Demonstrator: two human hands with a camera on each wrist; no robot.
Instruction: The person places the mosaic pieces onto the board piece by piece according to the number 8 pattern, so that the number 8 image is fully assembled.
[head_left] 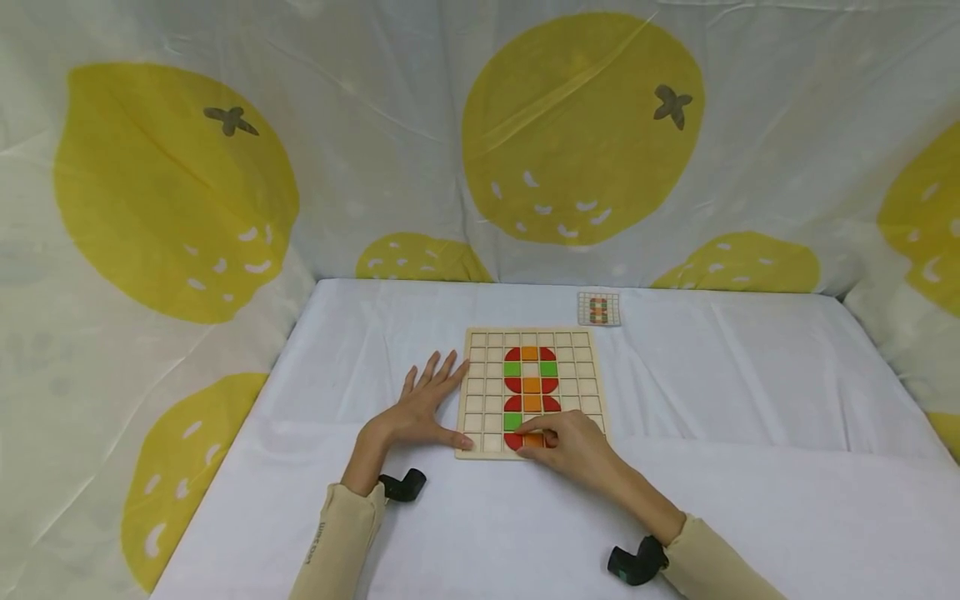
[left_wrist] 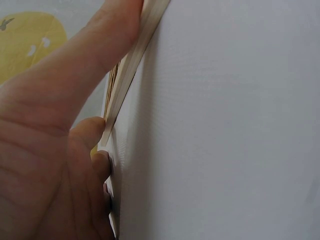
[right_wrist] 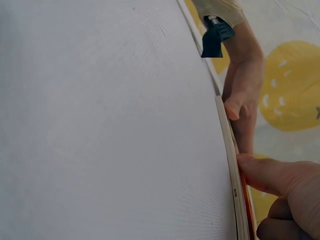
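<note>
A wooden grid board (head_left: 477, 404) lies on the white cloth, with red, orange and green tiles set in its middle columns. My left hand (head_left: 422, 417) is spread along the board's left side. Its thumb (left_wrist: 107, 42) rests on the near left corner, and the index fingertip touches the edge higher up. My right hand (head_left: 576, 446) reaches over the board's near edge. Its thumb and index fingertips pinch at a rounded red tile (head_left: 512, 442) in the bottom row, beside an orange tile (head_left: 533, 439). The right hand covers the cells to the right of these tiles.
A small pattern card (head_left: 598, 309) showing a similar coloured design lies beyond the board's far right corner. Black wrist devices (head_left: 637, 561) sit at both sleeves. Behind the table hangs a white cloth (head_left: 397, 125) printed with lemons.
</note>
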